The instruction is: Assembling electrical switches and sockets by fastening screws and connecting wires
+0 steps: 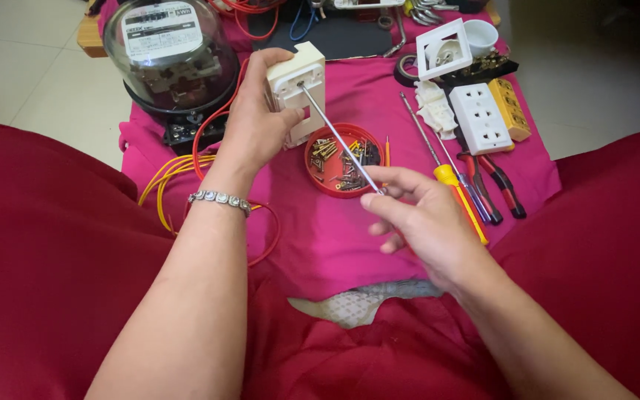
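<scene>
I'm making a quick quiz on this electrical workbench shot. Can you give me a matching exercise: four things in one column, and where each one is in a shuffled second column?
Things:
1. white switch box
2. red dish of screws
3. glass-domed meter
4. white socket plate

Places:
A. far left of the pink cloth
B. held up in the left hand
C. right side, beside a yellow block
D. centre of the cloth, under the screwdriver shaft held by the right hand

Pairs: 1-B, 2-D, 3-A, 4-C

Screw dish [338, 159] mid-cloth [320, 237], meter [172, 55] behind-left, socket plate [481, 117] and screwdrivers [457, 189] right.
</scene>
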